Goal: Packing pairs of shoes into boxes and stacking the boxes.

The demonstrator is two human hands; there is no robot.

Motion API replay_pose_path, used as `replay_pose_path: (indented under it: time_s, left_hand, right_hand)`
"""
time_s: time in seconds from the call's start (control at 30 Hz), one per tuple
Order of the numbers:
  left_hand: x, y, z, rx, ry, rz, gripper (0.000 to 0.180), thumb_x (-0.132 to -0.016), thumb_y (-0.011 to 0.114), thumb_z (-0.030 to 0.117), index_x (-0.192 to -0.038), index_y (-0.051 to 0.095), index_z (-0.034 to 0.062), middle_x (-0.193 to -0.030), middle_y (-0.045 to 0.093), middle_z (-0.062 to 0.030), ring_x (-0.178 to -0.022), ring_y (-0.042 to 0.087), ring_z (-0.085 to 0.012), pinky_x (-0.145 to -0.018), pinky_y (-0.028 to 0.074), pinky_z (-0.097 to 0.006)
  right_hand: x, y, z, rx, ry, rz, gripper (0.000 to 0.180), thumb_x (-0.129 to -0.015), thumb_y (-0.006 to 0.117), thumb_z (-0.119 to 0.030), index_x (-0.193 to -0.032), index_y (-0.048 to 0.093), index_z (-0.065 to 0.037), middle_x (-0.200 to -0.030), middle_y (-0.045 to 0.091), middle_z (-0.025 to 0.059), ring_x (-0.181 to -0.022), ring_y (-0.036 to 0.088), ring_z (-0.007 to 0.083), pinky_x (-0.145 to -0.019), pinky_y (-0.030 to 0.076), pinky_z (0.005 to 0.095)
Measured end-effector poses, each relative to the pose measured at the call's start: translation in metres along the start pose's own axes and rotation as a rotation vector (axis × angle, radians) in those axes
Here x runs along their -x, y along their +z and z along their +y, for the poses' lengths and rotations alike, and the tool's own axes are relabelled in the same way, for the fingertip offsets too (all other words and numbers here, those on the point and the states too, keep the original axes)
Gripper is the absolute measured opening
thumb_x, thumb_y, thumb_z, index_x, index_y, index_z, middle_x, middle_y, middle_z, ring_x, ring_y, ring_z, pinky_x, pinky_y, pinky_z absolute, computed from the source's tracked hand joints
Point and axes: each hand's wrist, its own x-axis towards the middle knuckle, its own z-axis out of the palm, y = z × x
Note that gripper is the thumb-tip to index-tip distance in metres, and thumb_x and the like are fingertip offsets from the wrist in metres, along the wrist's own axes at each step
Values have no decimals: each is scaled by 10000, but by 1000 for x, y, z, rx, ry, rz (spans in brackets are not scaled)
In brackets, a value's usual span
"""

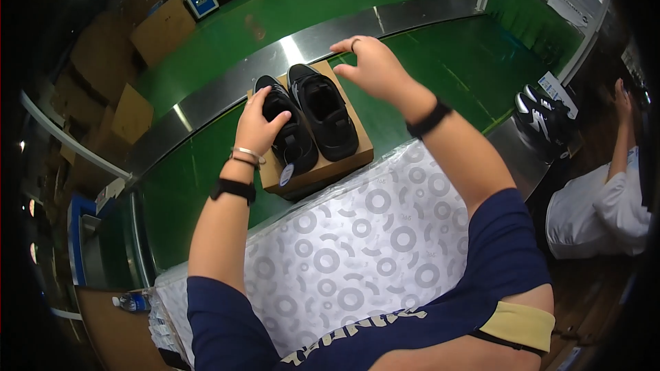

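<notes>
A pair of black shoes [323, 113] lies side by side on a brown cardboard shoebox [347, 159] at the near edge of a green conveyor belt [206, 172]. My left hand [260, 124] rests on the left shoe [292, 141], thumb and fingers around its side; bracelets and a black band are on that wrist. My right hand [371, 65] hovers open above the far right end of the box, fingers spread, touching nothing that I can see. A sheet of white wrapping paper [357, 240] with grey rings lies between me and the box.
A steel rail [275, 62] runs along the belt's far side. Another pair of black and white shoes [543, 120] sits at the right, next to a person in white [605, 206]. Stacked cardboard boxes [124, 48] stand at the left. A water bottle [132, 302] lies at lower left.
</notes>
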Motion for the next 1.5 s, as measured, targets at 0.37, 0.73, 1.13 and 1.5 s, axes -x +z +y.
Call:
replay_pose_path:
  time_s: [0.37,0.73,1.13,1.5]
  left_hand:
    - [-30,7,-39,-115,-75,23,173,-767,588,189,-864,618,50,-820,614,-150,-744,588,-293,-672,455,-340]
    - [87,-12,-23,-78,-127,132,337,-735,609,123,-1046,534,18,-1040,566,-134,-1060,483,-284,-930,355,-355]
    - [279,-98,113,1267,-520,477,524,-910,354,343,-1288,293,-15,-1284,378,-112,-1169,377,-203,-980,293,-323]
    - [459,-219,55,43,-1285,120,572,-834,491,382,-1241,375,-2,-1152,483,-184,-1037,488,-238,-872,380,-354]
  right_hand:
    - [-37,100,48,-263,116,-190,151,-794,549,-130,-840,628,-10,-787,636,113,-725,600,193,-684,457,280]
    - [5,95,-52,-22,-305,-163,362,-651,653,-149,-992,584,-50,-906,603,122,-921,550,309,-849,399,385]
    - [83,40,-243,-1063,52,-451,716,-668,709,-303,-1192,381,58,-871,573,184,-805,583,246,-708,468,317]
    - [159,160,-202,-957,471,-534,443,-754,602,-124,-1141,460,38,-958,566,131,-789,562,141,-696,460,232]
